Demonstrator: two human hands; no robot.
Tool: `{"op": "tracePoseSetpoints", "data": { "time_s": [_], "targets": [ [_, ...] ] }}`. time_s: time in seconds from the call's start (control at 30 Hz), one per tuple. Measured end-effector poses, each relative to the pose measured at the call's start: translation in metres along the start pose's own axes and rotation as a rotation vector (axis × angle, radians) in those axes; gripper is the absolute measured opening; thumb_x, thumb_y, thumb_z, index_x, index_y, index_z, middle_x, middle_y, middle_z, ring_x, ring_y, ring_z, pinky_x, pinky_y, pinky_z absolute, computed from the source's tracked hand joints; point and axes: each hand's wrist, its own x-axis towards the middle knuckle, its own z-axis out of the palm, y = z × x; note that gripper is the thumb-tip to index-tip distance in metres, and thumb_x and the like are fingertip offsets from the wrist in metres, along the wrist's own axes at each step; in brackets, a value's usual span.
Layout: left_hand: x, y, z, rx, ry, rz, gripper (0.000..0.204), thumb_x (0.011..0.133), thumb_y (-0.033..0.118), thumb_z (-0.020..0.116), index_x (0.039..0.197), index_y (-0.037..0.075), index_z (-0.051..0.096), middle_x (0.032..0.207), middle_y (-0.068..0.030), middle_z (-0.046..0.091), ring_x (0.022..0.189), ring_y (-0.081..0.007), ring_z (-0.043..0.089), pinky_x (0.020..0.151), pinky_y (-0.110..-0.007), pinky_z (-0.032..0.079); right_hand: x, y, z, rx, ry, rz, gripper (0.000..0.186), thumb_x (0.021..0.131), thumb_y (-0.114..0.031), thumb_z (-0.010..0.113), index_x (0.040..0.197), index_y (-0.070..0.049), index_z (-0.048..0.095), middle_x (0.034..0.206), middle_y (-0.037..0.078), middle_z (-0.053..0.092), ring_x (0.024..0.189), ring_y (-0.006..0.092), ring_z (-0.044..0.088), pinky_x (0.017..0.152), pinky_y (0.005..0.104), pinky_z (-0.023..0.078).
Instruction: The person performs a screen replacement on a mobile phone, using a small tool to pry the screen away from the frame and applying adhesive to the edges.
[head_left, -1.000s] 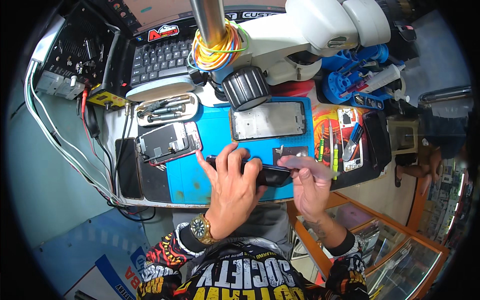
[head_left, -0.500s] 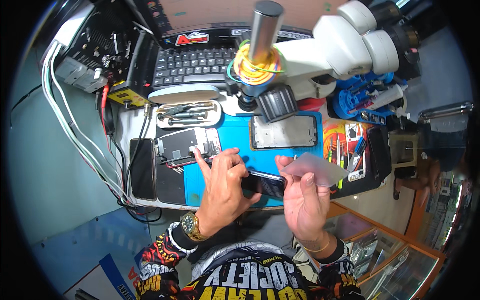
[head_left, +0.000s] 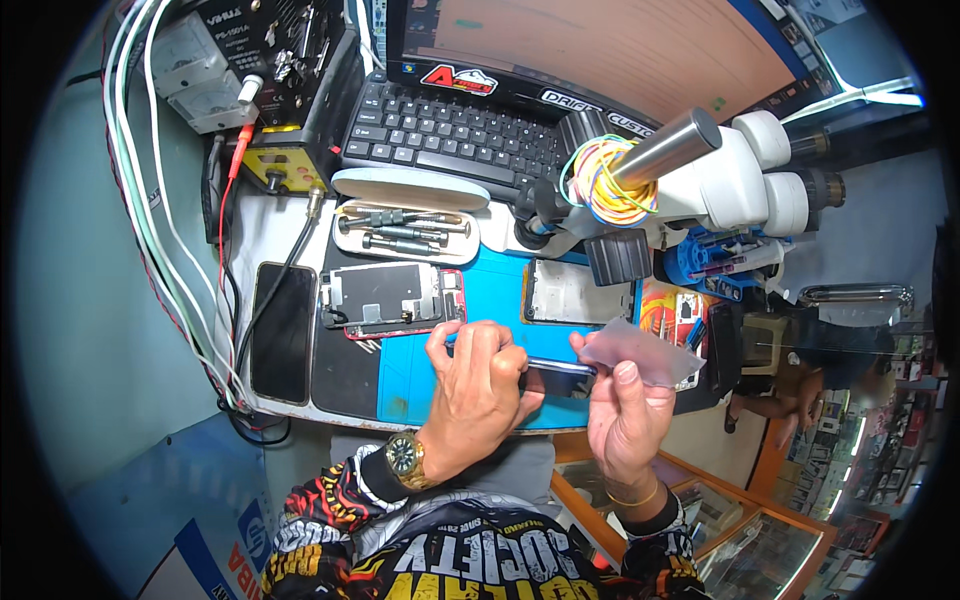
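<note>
A dark phone is held edge-on above the blue work mat. My left hand is closed around its left end, fingers curled; the hand hides much of the phone. At the phone's right end, my right hand has its palm turned up. Between its thumb and fingers it pinches a thin translucent sheet, which slants up over the fingers. Whether the right fingers also grip the phone is hard to see.
Behind my hands lie an opened phone and a phone frame. A screwdriver case, keyboard and microscope stand farther back. Another phone and a power supply with cables are at left. A person's arm shows at right.
The view has shifted, so the bench sits differently in it. My left forefinger, raised before, is now curled toward the phone. My right hand keeps the sheet.
</note>
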Motion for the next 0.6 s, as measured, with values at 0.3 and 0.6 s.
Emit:
{"op": "tracePoseSetpoints", "data": {
  "time_s": [0.3,0.6],
  "targets": [
    [0.002,-0.002,0.002,0.003,-0.042,0.001,0.059,0.072,0.015,0.083,0.117,0.011,0.046,0.11,-0.0089,0.052,0.108,-0.0291,0.055,0.101,-0.056,0.029,0.024,-0.019,-0.025,-0.762,-0.509,-0.507,0.024,0.075,-0.006,0.083,0.098,-0.008,0.076,0.104,0.011,0.073,0.103,0.0322,0.07,0.095,0.0507,0.059],
    [-0.001,0.0,0.006,0.024,-0.003,0.021,0.043,0.081,0.01,0.072,0.115,0.013,0.046,0.108,-0.0073,0.052,0.111,-0.026,0.056,0.103,-0.055,0.027,0.038,-0.023,-0.027,-0.852,-0.667,-0.526,0.026,0.075,-0.011,0.084,0.099,-0.007,0.077,0.101,0.01,0.074,0.099,0.0311,0.071,0.089,0.0462,0.061]
  ]
}}
